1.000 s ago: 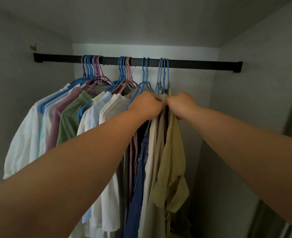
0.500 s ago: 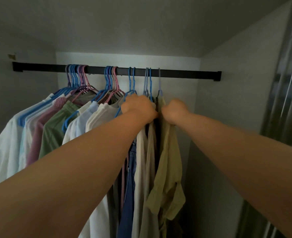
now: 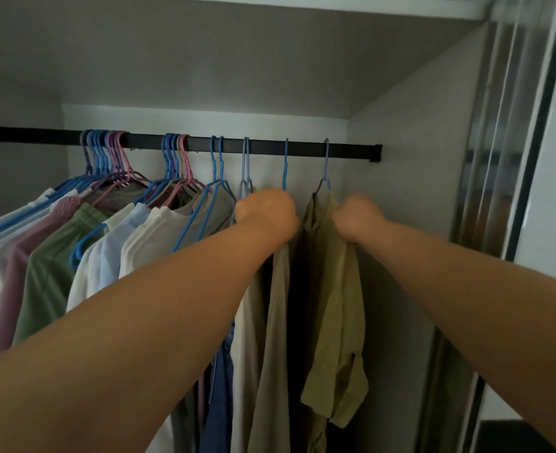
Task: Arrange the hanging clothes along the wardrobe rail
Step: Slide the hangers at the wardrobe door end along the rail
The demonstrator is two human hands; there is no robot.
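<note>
left hand (image 3: pixel 267 214) gripping beige garment (image 3: pixel 271 322) | right hand (image 3: pixel 356 219) clutching olive shirt (image 3: pixel 334 289), far right of rail (image 3: pixel 270 148) | tip: slide hooks, don't tug cloth, keep gaps even

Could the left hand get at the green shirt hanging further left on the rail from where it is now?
Probably yes. The left hand grips a beige garment near its hanger, and the green shirt hangs along the same rail, with nothing blocking its near side. It would need to release its grip first.

Head view, close, facing up-forward at wardrobe rail (image 3: pixel 270 147).
</note>
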